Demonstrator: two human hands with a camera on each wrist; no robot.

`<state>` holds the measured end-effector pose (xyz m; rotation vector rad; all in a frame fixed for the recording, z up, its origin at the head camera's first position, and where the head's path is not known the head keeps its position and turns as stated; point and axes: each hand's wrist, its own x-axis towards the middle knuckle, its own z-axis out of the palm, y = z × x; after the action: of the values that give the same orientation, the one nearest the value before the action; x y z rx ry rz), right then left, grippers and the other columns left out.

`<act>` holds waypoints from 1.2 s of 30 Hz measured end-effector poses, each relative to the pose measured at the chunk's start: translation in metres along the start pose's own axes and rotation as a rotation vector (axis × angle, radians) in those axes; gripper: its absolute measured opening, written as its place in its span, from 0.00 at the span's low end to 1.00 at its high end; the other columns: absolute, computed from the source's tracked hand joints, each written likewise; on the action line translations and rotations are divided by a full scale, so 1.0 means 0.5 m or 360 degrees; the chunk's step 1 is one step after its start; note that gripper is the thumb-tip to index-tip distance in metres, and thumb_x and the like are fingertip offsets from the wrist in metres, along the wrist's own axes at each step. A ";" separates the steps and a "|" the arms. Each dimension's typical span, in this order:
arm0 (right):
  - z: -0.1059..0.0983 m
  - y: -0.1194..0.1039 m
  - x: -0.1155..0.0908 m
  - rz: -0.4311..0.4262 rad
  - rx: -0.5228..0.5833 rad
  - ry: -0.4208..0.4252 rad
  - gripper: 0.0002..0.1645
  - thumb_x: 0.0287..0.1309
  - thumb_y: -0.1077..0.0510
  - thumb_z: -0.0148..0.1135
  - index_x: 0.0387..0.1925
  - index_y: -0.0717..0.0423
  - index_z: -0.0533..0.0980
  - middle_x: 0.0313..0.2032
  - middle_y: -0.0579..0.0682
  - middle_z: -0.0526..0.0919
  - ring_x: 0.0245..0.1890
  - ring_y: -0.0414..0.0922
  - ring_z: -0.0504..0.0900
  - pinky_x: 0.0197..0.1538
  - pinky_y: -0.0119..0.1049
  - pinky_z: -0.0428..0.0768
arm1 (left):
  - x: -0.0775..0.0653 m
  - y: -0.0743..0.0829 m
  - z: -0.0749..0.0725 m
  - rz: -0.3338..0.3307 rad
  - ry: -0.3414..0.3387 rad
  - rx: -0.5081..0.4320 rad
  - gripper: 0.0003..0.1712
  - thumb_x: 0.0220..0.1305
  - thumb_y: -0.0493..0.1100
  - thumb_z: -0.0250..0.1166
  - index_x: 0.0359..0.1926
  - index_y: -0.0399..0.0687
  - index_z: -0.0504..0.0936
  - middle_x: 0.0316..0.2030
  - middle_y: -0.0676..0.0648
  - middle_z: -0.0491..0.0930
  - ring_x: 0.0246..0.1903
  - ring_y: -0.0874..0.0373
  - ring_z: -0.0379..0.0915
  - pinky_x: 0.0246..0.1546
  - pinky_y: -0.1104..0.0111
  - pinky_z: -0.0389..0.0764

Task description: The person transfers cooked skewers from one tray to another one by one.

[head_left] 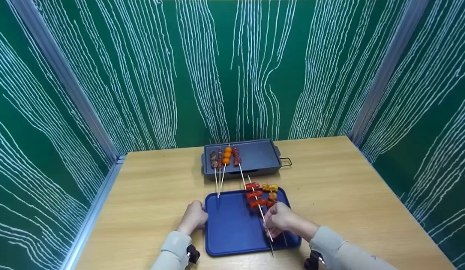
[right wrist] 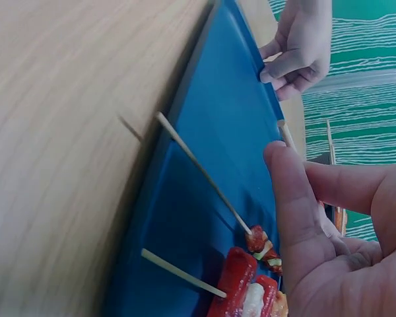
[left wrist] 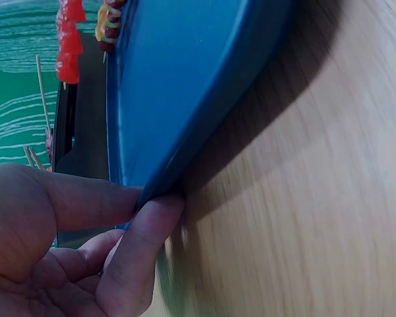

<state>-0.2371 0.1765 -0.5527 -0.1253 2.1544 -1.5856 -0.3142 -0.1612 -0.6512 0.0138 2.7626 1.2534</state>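
My left hand [head_left: 195, 216] pinches the left rim of a blue tray [head_left: 227, 225] between thumb and fingers. Over the tray's right side, my right hand [head_left: 280, 219] pinches the bare stick of a skewer [head_left: 254, 195] threaded with red pieces. That skewer is raised, its red pieces [left wrist: 69, 46] hanging above the far side in the left wrist view. Other skewers lie on the tray beneath the right hand, one with yellow and brown pieces [head_left: 272, 195]. The right wrist view shows one with red, sausage-like pieces [right wrist: 236, 281] and another with small browned chunks [right wrist: 257, 241].
Behind the tray stands a dark rectangular grill pan [head_left: 257, 155] with a wire handle [head_left: 287, 162] at its right. Several skewers lie across its left part, with dark meat [head_left: 213, 159] and orange balls [head_left: 227, 155], sticks pointing toward me. Green patterned panels [head_left: 202, 75] enclose the wooden table [head_left: 153, 187].
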 end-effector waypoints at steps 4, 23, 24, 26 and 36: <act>0.011 0.005 0.001 0.0031 -0.0009 0.0004 0.04 0.56 0.75 0.64 0.31 0.66 0.79 0.23 0.54 0.85 0.20 0.45 0.87 0.28 0.40 0.89 | 0.010 -0.016 0.008 0.0027 0.0027 0.0015 0.20 0.48 0.27 0.51 0.18 0.60 0.59 0.18 0.57 0.58 0.15 0.60 0.63 0.14 0.69 0.64; 0.061 0.017 0.014 0.0095 0.0051 0.0056 0.08 0.57 0.76 0.65 0.28 0.64 0.78 0.21 0.55 0.83 0.20 0.46 0.87 0.28 0.40 0.89 | 0.006 -0.009 0.007 -0.0007 0.0013 0.0006 0.19 0.47 0.27 0.52 0.18 0.58 0.61 0.18 0.56 0.61 0.16 0.59 0.64 0.14 0.70 0.63; 0.063 0.018 0.015 0.0105 0.0068 0.0055 0.08 0.57 0.76 0.65 0.28 0.64 0.77 0.21 0.55 0.83 0.20 0.46 0.87 0.29 0.40 0.89 | 0.006 -0.009 0.007 -0.0005 0.0008 0.0015 0.19 0.47 0.27 0.51 0.18 0.58 0.61 0.18 0.56 0.60 0.16 0.60 0.63 0.14 0.70 0.63; 0.067 0.019 0.016 0.0119 0.0098 0.0050 0.09 0.57 0.77 0.64 0.28 0.64 0.76 0.21 0.55 0.83 0.20 0.46 0.87 0.28 0.39 0.89 | 0.006 -0.010 0.006 -0.0006 -0.0006 0.0024 0.20 0.46 0.27 0.50 0.17 0.59 0.59 0.17 0.57 0.58 0.15 0.61 0.61 0.13 0.70 0.61; 0.079 0.022 0.016 0.0143 0.0072 0.0103 0.10 0.57 0.76 0.66 0.29 0.62 0.76 0.22 0.54 0.82 0.19 0.45 0.85 0.29 0.40 0.89 | 0.008 -0.012 0.005 0.0022 -0.0001 0.0029 0.20 0.45 0.27 0.50 0.16 0.60 0.58 0.16 0.59 0.56 0.14 0.61 0.58 0.14 0.69 0.59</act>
<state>-0.2258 0.1426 -0.5746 0.0372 2.1393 -1.6063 -0.3178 -0.1630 -0.6576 0.0350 2.7781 1.2308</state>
